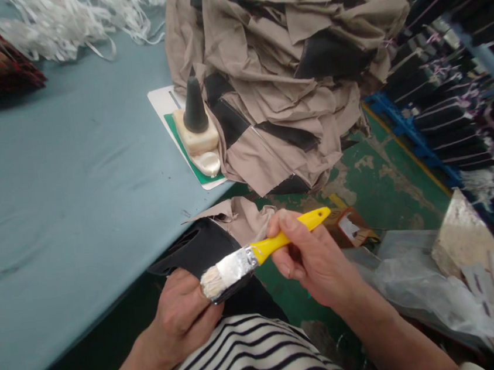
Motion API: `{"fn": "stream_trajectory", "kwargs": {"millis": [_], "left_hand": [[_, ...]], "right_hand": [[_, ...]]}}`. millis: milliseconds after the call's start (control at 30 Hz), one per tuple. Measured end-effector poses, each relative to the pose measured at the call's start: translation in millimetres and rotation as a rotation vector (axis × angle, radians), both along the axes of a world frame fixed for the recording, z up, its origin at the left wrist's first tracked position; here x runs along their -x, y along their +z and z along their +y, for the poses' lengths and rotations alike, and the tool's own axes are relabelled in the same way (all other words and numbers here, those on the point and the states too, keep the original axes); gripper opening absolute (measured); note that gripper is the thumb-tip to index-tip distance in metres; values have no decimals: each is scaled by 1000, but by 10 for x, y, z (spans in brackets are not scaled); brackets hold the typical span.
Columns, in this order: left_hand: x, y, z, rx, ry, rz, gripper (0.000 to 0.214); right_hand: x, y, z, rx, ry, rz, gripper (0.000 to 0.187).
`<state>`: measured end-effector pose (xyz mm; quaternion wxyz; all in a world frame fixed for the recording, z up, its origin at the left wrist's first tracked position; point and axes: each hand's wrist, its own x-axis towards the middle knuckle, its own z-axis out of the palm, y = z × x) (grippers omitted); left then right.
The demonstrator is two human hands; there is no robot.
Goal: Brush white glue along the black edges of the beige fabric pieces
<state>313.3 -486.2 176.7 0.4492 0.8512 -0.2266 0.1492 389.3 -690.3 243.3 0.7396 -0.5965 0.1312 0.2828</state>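
Blue desk at left. Bottom centre: right hand grip clamped on brush, bristles on black piece pinched by left hand. Brushing looks underway; pile upper right prob. untouched.

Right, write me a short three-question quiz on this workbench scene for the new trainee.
1. True or false: the right hand holds the yellow-handled brush.
2. Pick one: the brush's bristles are at A) the white strips, B) the black fabric piece gripped by the left hand, C) the floor.
3. Fill in: on the green mat, a black ____ stands on a cream base.

Key: 1 true. 2 B. 3 cone.
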Motion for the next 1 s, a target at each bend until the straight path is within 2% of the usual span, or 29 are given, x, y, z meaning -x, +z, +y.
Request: {"fn": "stream_trajectory", "kwargs": {"millis": [67,233,433,667,833,1000], "left_hand": [[5,13,27,3,8,9,26],[-8,51,64,82,-21,30,29],[47,13,114,35,-26,5,25],[60,11,142,46,-69,-13,23],[76,27,161,26,-81,-11,22],[95,24,168,45,-98,-13,23]], "right_hand": [[10,-32,41,-14,50,15,56],[-61,-51,22,-3,73,-71,56],[-122,-39,33,-27,267,-60,52],[-195,-7,-103,9,334,-97,51],[-263,78,-145,78,333,-142,50],[-301,106,-118,3,324,-253,44]]}}
